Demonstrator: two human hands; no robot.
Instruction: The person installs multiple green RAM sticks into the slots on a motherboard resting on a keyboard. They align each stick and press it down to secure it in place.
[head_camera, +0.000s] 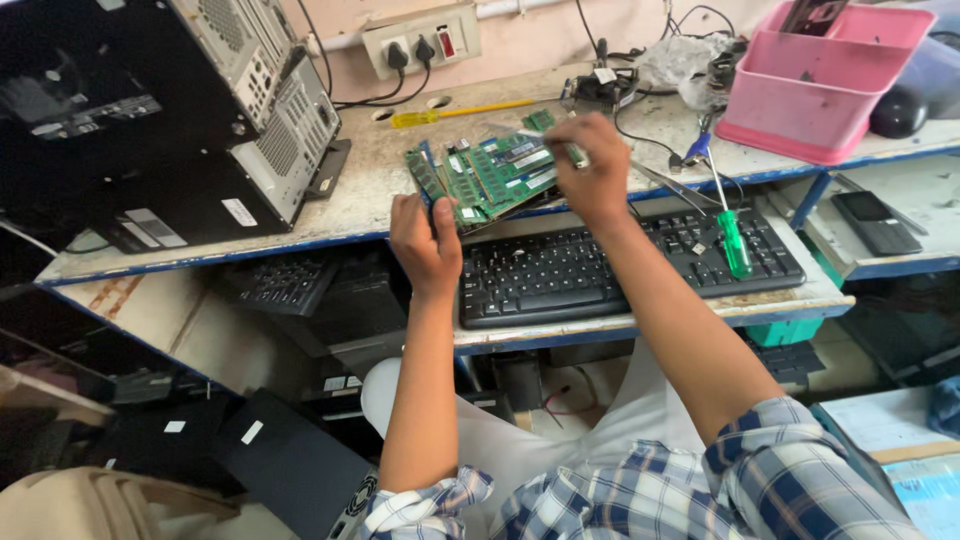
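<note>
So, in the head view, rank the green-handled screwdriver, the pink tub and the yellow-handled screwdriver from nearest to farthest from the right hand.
1. Yellow-handled screwdriver: on the bench top, just beyond and left of the right hand.
2. Green-handled screwdriver: lying on the keyboard, to the right.
3. Pink tub: far right corner of the bench.

Both bare forearms extended forward and up from rolled blue-and-white checked sleeves, running roughly parallel. Left hand (425, 243) raised with back toward the camera, fingers curled inward and closed in a grip, wrist straight. Right hand (592, 172) set higher and farther forward, knuckles up, fingers bent and pinched together at the tips, wrist slightly flexed. Hands near each other, not touching.
</note>
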